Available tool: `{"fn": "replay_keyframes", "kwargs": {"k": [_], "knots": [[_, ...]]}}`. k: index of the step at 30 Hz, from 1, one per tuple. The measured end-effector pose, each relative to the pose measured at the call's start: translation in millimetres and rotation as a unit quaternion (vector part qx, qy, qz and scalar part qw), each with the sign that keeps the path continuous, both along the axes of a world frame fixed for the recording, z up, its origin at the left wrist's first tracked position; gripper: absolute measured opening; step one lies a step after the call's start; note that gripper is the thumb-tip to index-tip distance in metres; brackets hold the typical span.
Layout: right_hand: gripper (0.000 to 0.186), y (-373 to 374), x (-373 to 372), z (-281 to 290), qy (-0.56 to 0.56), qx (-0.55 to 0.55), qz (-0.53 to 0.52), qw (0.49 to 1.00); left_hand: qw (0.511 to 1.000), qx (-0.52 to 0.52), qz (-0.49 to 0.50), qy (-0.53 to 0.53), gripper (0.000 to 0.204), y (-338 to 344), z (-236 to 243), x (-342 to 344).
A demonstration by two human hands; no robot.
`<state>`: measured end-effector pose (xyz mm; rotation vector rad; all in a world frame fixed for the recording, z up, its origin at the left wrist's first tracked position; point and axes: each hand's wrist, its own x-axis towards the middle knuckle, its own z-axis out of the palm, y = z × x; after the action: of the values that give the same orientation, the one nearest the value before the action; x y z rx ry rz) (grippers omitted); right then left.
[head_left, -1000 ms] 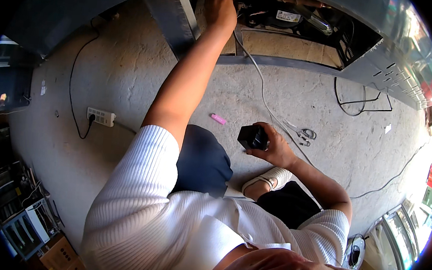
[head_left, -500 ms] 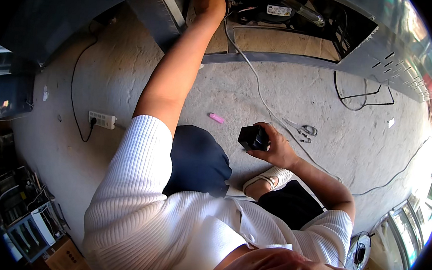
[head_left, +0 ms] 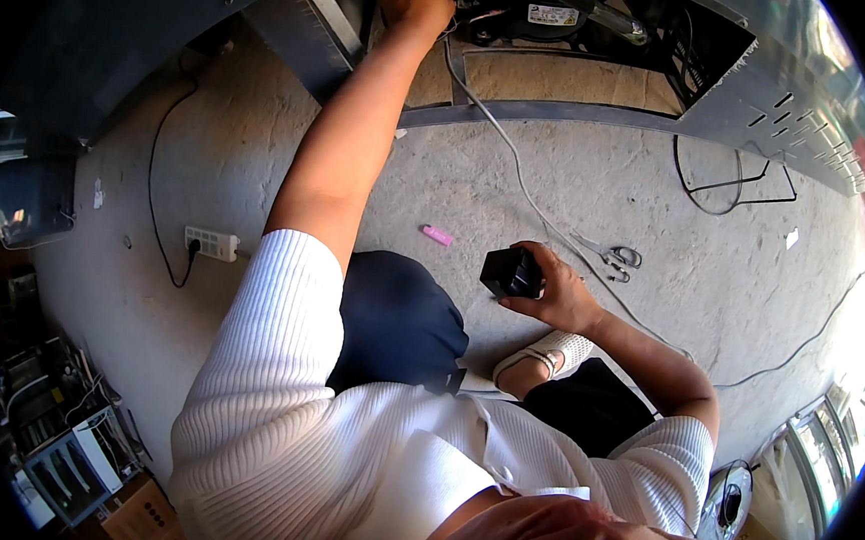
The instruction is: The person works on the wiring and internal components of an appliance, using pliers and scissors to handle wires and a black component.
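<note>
My left arm stretches forward, and my left hand (head_left: 417, 4) is inside the open compartment of a dark grey metal cabinet (head_left: 594, 117). Its fingers are lost in shadow there, close to some wiring. Beside it in the compartment sits a black rounded compressor-like unit (head_left: 515, 23) with a white label (head_left: 554, 16). Above the floor near my knees, my right hand (head_left: 563, 297) grips a small black box-shaped part (head_left: 509, 273) between thumb and fingers. A grey cable (head_left: 513, 158) runs out of the compartment and across the floor past my right hand.
Scissors (head_left: 622, 255) and a pink lighter-like item (head_left: 437, 235) lie on the concrete floor. To the left is a white power strip (head_left: 211, 243) with a black plug. A bent black wire frame (head_left: 738, 201) rests near the cabinet's right side; a cable spool (head_left: 727, 501) stands lower right.
My left hand has shifted slightly within the compartment. My right hand still holds the black box-shaped part in almost the same spot. The whole view has tilted a little.
</note>
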<state>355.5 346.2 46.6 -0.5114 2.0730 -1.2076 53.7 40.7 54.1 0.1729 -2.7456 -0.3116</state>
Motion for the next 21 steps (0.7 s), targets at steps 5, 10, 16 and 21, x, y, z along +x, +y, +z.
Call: {"fn": "replay_keyframes", "kwargs": {"k": [5, 10, 16, 21], "knots": [[0.078, 0.1, -0.8, -1.2, -0.007, 0.009, 0.001, 1.0, 1.0, -0.018, -0.01, 0.011, 0.03, -1.6, 4.4, 1.4], [0.078, 1.5, 0.0, -8.3, 0.026, 0.009, 0.009, 1.0, 0.994, -0.034, -0.014, 0.099, 0.039, 7.0, 14.7, 2.6], [0.076, -4.3, -3.3, -7.2, 0.019, -0.016, 0.011, 1.0, 0.998, -0.017, -0.024, 0.051, 0.043, -38.0, -21.2, -37.6], [0.076, -2.3, -4.8, -2.7, 0.017, -0.023, -0.001, 1.0, 0.983, -0.152, -0.034, -0.097, 0.047, -19.3, 12.2, -28.2]]}}
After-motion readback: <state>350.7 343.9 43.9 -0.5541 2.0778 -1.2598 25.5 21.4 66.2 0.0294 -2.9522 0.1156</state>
